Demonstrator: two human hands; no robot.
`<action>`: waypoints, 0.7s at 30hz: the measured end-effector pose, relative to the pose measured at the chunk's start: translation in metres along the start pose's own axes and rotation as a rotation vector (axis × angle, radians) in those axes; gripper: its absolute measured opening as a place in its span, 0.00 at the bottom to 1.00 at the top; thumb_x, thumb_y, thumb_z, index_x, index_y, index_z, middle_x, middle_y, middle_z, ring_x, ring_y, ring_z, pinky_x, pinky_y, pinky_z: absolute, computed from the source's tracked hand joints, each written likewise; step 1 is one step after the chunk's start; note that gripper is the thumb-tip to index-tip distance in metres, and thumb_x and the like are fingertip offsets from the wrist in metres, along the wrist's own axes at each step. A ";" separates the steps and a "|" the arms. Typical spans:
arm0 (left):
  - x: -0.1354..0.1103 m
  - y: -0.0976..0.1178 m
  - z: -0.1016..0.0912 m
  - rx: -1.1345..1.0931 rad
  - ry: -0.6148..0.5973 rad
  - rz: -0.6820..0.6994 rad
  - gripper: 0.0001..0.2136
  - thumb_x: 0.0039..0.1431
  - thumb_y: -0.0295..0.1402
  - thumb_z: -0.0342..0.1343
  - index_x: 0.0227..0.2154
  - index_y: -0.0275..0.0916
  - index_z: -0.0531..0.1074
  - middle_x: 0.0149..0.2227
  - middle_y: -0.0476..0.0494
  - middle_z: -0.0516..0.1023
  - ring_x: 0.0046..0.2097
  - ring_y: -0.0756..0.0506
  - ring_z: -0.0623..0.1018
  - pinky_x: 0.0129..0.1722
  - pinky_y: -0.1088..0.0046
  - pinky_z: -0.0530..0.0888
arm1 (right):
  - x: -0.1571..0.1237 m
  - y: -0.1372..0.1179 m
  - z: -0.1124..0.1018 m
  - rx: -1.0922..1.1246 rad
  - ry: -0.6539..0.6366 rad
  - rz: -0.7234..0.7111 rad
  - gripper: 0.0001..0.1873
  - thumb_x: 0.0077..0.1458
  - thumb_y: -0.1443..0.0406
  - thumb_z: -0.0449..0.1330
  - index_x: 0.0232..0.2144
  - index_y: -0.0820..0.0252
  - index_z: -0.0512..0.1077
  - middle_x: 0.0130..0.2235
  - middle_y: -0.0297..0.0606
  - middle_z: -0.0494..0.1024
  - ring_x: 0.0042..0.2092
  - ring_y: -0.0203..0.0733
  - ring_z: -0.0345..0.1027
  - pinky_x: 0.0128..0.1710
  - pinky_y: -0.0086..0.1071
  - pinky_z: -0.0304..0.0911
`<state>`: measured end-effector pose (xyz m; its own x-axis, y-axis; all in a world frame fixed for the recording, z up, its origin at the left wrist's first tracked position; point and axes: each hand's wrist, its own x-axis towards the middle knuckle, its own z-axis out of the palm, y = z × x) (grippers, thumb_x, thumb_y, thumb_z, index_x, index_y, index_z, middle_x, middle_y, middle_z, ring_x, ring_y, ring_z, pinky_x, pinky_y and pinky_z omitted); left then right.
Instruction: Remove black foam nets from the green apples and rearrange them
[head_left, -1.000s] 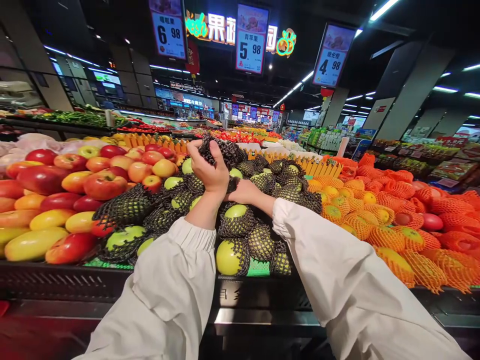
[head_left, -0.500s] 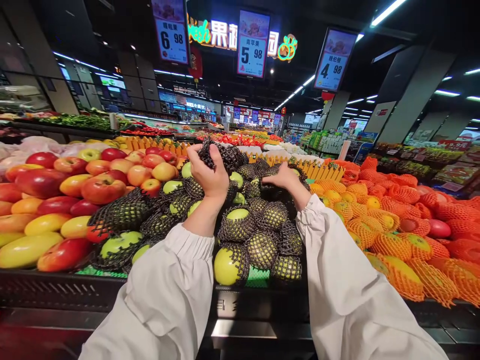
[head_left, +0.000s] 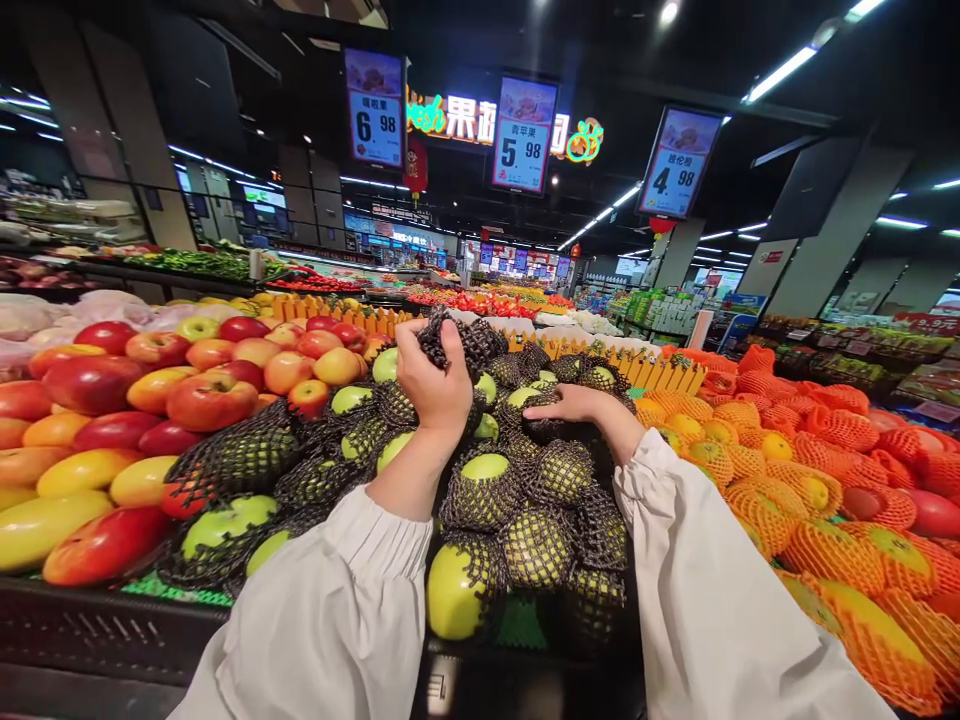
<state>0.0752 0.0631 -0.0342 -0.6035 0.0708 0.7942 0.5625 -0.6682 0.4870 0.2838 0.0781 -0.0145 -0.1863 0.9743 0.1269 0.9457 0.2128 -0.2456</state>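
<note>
My left hand is raised above the green apples with its fingers curled around a bunch of black foam netting. Whether an apple is inside that bunch is hidden. My right hand reaches low over the pile, its visible fingers stretched to the left. They touch or hover just over a dark netted piece beside a green apple; the far fingertips are hidden. In front of both hands lie several more green apples in black nets, including a netted apple and a half-bare one.
Red and yellow apples fill the left side of the display. Oranges in orange nets and fruit in red nets lie to the right. A small yellow picket fence runs behind the pile. Price screens hang overhead.
The view has tilted up slightly and come closer to the pile. My right hand has lowered onto the apples with its fingers less raised. My left hand still grips the black netting.
</note>
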 end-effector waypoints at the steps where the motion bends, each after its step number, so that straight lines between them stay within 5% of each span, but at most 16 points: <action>1: 0.000 0.000 0.000 -0.007 -0.015 -0.004 0.15 0.67 0.49 0.47 0.38 0.40 0.62 0.32 0.48 0.70 0.35 0.46 0.73 0.40 0.67 0.69 | -0.002 -0.003 0.001 -0.023 -0.069 0.027 0.40 0.37 0.44 0.74 0.49 0.60 0.78 0.46 0.48 0.82 0.48 0.55 0.77 0.50 0.42 0.71; 5: -0.001 -0.001 0.000 -0.038 -0.041 0.004 0.16 0.68 0.49 0.46 0.38 0.40 0.62 0.33 0.46 0.71 0.36 0.45 0.74 0.41 0.66 0.70 | -0.006 -0.014 -0.002 -0.137 -0.117 0.148 0.53 0.35 0.44 0.74 0.58 0.68 0.70 0.59 0.56 0.73 0.58 0.61 0.70 0.58 0.44 0.66; 12: -0.001 0.000 0.000 -0.029 -0.044 0.021 0.16 0.68 0.50 0.44 0.39 0.40 0.62 0.34 0.45 0.72 0.38 0.44 0.75 0.42 0.66 0.70 | -0.002 0.008 -0.005 0.036 0.569 0.423 0.52 0.45 0.42 0.69 0.62 0.69 0.59 0.52 0.59 0.77 0.53 0.63 0.73 0.51 0.47 0.69; 15: -0.002 0.000 0.001 -0.026 -0.047 0.017 0.17 0.69 0.51 0.43 0.39 0.40 0.62 0.33 0.45 0.71 0.38 0.44 0.75 0.42 0.66 0.70 | 0.005 0.018 0.000 0.007 0.496 0.495 0.56 0.43 0.44 0.71 0.62 0.73 0.55 0.51 0.64 0.76 0.52 0.64 0.73 0.49 0.47 0.70; 21: -0.003 -0.001 0.002 -0.036 -0.073 0.012 0.18 0.69 0.51 0.43 0.39 0.40 0.62 0.35 0.44 0.71 0.41 0.44 0.76 0.45 0.65 0.71 | 0.010 0.004 0.005 -0.262 0.176 0.452 0.47 0.42 0.46 0.73 0.56 0.70 0.68 0.57 0.62 0.71 0.62 0.66 0.62 0.59 0.52 0.62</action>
<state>0.0775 0.0651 -0.0360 -0.5532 0.1152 0.8251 0.5482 -0.6954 0.4647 0.2841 0.0890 -0.0195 0.2795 0.9326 0.2284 0.9601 -0.2710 -0.0684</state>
